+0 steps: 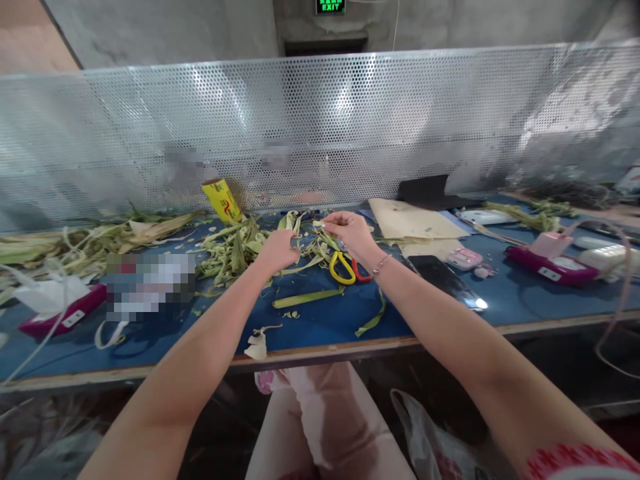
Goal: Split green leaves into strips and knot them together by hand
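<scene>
Forearms (197, 363) are outstretched; husk (317, 225) is seemingly being worked, pinched by right hand (354, 233); grip of left hand (280, 251) unclear; steadiness needed.

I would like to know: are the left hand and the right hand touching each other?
Apart. The head view shows a gap between the left hand and the right hand, with leaf strips visible there.
</scene>
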`<state>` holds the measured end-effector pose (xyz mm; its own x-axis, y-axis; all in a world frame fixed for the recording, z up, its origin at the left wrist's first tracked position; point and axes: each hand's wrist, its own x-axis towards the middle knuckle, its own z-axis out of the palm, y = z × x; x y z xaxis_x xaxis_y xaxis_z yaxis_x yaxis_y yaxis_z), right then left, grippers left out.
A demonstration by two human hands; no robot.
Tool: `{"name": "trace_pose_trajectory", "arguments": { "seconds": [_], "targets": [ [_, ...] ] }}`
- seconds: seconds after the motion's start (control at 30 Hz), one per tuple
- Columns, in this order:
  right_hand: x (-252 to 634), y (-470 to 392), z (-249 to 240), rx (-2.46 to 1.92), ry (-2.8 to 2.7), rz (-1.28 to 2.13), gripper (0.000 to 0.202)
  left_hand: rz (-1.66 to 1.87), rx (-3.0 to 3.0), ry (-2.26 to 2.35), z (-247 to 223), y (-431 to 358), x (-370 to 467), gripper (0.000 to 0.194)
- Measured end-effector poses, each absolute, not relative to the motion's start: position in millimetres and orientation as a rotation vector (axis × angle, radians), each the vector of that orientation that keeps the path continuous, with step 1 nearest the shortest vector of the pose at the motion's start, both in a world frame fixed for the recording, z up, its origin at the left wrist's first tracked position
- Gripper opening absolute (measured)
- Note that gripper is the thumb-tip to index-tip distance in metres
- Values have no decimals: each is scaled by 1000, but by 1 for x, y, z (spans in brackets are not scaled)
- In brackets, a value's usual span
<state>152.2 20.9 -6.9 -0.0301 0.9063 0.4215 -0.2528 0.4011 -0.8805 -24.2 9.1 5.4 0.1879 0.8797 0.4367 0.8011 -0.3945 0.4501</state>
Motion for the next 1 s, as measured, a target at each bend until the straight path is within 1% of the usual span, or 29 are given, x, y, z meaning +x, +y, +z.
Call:
{"name": "trace_pose_trajectory", "arguments": {
  "seconds": [0.07,0.13,0.2,0.33,0.53,0.67,0.83,0.9,0.97,1.0],
  "targets": [
    [151,21,-8,-702,-1326,1019,27,1213,2221,1572,10,5,-21,22],
    [150,20,-8,-722,-1419,963,25,1313,2059,1345,14,2,-16,24],
    [148,18,-7,-738,-1510,917,20,1282,1924,1178,15,-1,-11,28],
    [145,11,-4,-753,-1592,902,12,1241,1745,1065,10,-3,-7,30],
    [144,12,-6,-670,-1504,988,16,1269,1657,1012,8,2,-11,36],
    [143,15,-10,-647,-1480,1039,18,1217,1786,1114,12,1,-13,31],
    [145,20,-13,-698,-1502,982,19,1108,2040,1274,13,1,-16,27],
    [148,23,-13,-723,-1488,946,20,1083,2136,1457,12,4,-21,32],
    [152,26,-13,-746,-1457,913,20,1028,2203,1795,11,7,-28,36],
    [154,27,-12,-759,-1440,900,19,928,2224,1976,11,9,-32,32]
  ]
}}
